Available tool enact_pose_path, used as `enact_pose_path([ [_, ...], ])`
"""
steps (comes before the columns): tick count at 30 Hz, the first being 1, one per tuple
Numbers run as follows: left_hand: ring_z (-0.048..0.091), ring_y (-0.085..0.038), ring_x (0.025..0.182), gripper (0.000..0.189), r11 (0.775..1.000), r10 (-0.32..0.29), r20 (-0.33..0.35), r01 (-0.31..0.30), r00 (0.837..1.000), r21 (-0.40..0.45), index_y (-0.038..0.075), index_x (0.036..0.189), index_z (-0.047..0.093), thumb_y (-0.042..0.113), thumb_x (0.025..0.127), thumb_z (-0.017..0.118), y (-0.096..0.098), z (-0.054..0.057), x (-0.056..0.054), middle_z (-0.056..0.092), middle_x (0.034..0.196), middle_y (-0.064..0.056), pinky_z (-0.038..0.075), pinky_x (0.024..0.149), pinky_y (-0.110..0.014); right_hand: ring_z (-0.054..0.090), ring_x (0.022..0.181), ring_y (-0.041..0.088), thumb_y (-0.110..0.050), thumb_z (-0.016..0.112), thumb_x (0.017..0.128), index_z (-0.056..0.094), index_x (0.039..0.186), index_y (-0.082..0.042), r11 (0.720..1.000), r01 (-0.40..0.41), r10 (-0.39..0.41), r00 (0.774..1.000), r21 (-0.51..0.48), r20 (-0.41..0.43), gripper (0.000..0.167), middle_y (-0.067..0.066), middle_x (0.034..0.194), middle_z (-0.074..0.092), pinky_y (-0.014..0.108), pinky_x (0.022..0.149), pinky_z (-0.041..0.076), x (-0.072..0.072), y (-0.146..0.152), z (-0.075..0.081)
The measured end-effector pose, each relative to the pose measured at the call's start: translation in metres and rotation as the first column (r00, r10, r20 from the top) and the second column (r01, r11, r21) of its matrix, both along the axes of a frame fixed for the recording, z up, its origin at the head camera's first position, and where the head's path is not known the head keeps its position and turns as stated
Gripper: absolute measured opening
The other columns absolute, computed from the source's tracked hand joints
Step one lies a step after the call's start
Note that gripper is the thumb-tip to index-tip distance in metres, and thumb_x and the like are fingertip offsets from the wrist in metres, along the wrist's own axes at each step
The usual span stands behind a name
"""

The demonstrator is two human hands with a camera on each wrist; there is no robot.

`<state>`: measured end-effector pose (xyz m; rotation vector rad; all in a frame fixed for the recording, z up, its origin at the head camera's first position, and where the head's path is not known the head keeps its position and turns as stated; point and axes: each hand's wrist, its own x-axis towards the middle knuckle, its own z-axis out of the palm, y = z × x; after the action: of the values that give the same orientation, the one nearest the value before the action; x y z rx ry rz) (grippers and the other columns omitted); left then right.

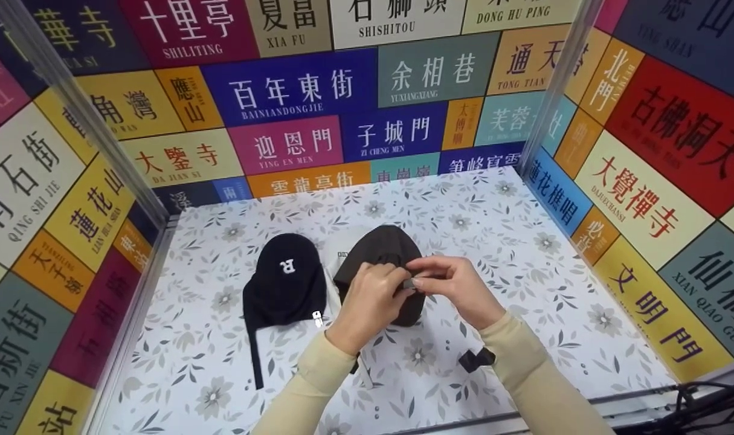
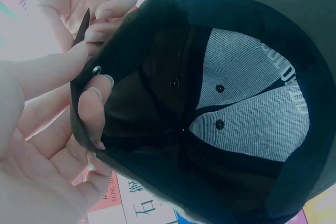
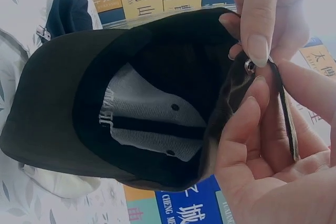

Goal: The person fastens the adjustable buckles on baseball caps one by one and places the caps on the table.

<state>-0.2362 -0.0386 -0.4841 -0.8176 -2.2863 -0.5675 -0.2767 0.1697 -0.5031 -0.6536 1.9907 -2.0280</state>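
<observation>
A dark brown baseball cap point(image 1: 382, 241) is held up over the table by both hands. Its inside faces the wrist cameras, showing pale mesh panels point(image 2: 247, 114) and a dark sweatband. My left hand point(image 1: 373, 296) pinches the back strap near a small metal snap point(image 3: 250, 67). From the other side, my right hand point(image 1: 457, 281) grips the strap's end point(image 3: 286, 111), thumb and fingers close to the left fingertips. In the head view the fingers hide part of the strap.
A black cap point(image 1: 288, 278) with a white letter R and a dangling strap lies to the left on the flower-patterned table point(image 1: 222, 356). A white cap point(image 1: 333, 260) lies partly hidden between the dark caps. Colourful sign-printed walls point(image 1: 288, 84) enclose the back and sides.
</observation>
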Motion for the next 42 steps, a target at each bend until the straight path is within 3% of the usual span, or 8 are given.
enact_pose_path([
  [5,0.062,-0.015,0.073,0.015,1.0,-0.002,0.002,0.002,1.0,-0.005,0.014,0.088,0.07,0.018,0.082,0.083,-0.0008,0.0009,0.0001,0.064,0.078,0.004,0.044,0.072,-0.034,0.068,0.088,0.028,-0.014,0.078,0.088,0.07,0.121,-0.003,1.0,0.014,-0.014,1.0,-0.014,-0.002,0.036,0.021,0.111,0.07,0.032,0.072,0.055,0.0012,-0.0011,-0.0001],
  [13,0.062,-0.014,0.074,0.014,0.999,0.026,-0.017,-0.027,1.0,-0.034,0.015,0.091,0.073,0.021,0.084,0.082,-0.0023,0.0002,-0.0004,0.066,0.081,0.006,0.041,0.073,-0.035,0.065,0.079,0.026,-0.012,0.079,0.087,0.07,0.12,-0.001,0.999,0.042,-0.042,0.999,-0.012,0.006,0.036,0.023,0.097,0.071,0.03,0.067,0.052,0.0009,-0.0005,-0.0016],
  [33,0.063,-0.015,0.073,0.017,0.998,0.047,-0.024,-0.048,0.999,-0.038,0.015,0.087,0.07,0.023,0.081,0.085,-0.0032,-0.0026,0.0005,0.065,0.078,0.005,0.04,0.071,-0.036,0.061,0.076,0.024,-0.011,0.077,0.089,0.07,0.118,0.001,1.0,0.019,-0.019,1.0,-0.021,0.001,0.032,0.023,0.102,0.071,0.029,0.065,0.05,0.0026,0.001,-0.0023],
  [39,0.062,-0.015,0.072,0.016,0.998,0.042,-0.021,-0.042,0.999,-0.035,0.015,0.086,0.07,0.02,0.081,0.084,-0.0042,-0.0029,0.0011,0.064,0.077,0.005,0.039,0.071,-0.037,0.06,0.074,0.023,-0.015,0.076,0.091,0.071,0.116,-0.002,1.0,0.013,-0.012,1.0,0.021,-0.028,0.029,0.02,0.107,0.07,0.032,0.064,0.049,0.0033,-0.0001,-0.0018],
  [42,0.062,-0.015,0.071,0.016,0.998,0.043,-0.028,-0.044,0.999,-0.037,0.015,0.086,0.07,0.02,0.08,0.084,-0.0048,-0.0038,0.0011,0.063,0.076,0.005,0.039,0.071,-0.036,0.061,0.073,0.026,-0.02,0.075,0.091,0.073,0.112,-0.005,0.997,0.026,-0.022,0.998,0.078,-0.057,0.025,0.018,0.101,0.071,0.033,0.062,0.048,0.0041,-0.0012,-0.0019],
])
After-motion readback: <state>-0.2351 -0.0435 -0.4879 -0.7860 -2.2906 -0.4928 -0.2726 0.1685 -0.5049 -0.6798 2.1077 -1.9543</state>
